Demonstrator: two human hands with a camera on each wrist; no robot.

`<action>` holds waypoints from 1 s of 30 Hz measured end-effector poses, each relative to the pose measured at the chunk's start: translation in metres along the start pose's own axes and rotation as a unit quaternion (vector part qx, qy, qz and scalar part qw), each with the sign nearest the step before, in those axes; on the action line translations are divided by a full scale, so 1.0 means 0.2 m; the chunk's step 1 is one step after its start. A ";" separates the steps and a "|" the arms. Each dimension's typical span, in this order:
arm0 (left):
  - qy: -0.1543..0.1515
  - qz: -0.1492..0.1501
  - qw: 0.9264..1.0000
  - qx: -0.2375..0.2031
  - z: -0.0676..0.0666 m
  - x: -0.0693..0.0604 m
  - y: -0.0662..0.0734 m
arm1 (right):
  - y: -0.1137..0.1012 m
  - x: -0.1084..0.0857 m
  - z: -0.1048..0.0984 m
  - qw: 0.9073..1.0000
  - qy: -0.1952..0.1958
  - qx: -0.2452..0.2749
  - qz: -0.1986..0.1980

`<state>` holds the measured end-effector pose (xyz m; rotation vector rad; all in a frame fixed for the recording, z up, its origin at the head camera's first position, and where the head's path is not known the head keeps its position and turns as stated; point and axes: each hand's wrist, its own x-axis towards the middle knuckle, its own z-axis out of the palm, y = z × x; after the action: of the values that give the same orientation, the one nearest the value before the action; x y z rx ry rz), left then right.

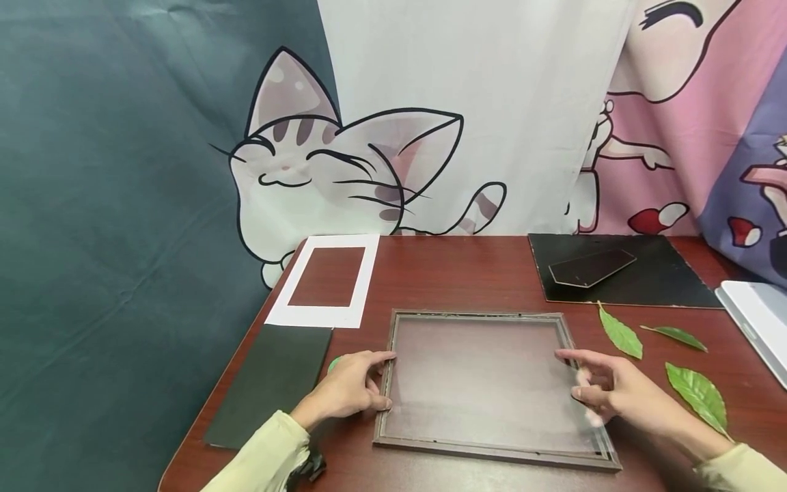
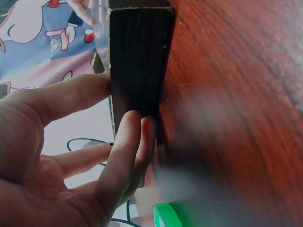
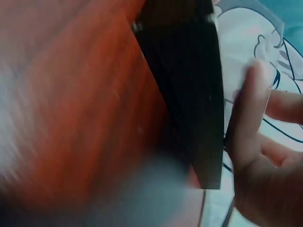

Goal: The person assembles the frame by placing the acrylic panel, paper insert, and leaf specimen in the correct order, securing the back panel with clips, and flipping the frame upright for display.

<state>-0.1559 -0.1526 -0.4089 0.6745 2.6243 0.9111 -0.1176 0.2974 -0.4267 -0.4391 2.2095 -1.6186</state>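
Observation:
A brown picture frame lies flat on the table, with a clear sheet across its opening. My left hand holds the frame's left side: thumb and index finger rest on its top edge, while other fingers press its dark outer side in the left wrist view. At the right side, my right hand pinches the clear sheet's edge between thumb and fingers. That edge stands a little above the frame in the right wrist view, where the right hand is partly blurred.
A white mat and a dark panel lie at left, beside a green round item. Green leaves lie at right. Behind them is a black board with a folded stand. A white device sits far right.

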 end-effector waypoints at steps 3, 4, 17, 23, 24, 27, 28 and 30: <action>0.001 -0.003 1.000 0.005 0.00 0.00 0.00 | -0.01 0.01 0.01 0.988 0.035 -0.138 -0.052; 0.000 -0.004 1.000 0.004 0.00 0.00 0.00 | -0.01 0.01 0.01 0.980 0.049 -0.180 -0.067; 0.004 -0.010 1.000 0.016 0.00 0.00 0.00 | 0.00 -0.02 0.03 0.906 0.074 -0.409 -0.085; 0.024 -0.005 0.998 0.061 -0.01 0.02 0.01 | 0.02 -0.02 0.02 0.917 0.063 -0.382 -0.093; 0.028 -0.004 0.997 0.065 -0.01 0.03 0.00 | 0.02 -0.01 0.01 0.917 0.064 -0.381 -0.096; 0.038 -0.010 0.997 0.063 -0.01 0.05 0.00 | 0.02 0.02 0.01 0.912 0.070 -0.391 -0.103; 0.042 -0.013 0.997 0.065 -0.02 0.05 -0.01 | 0.02 0.04 0.00 0.911 0.069 -0.395 -0.101; 0.048 -0.019 0.996 0.069 -0.03 0.07 -0.02 | 0.00 0.08 0.00 0.910 0.065 -0.400 -0.087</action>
<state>-0.1715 -0.1500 -0.4084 0.6265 2.7959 0.7769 -0.1316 0.2909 -0.4288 -0.7706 2.9473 -0.7362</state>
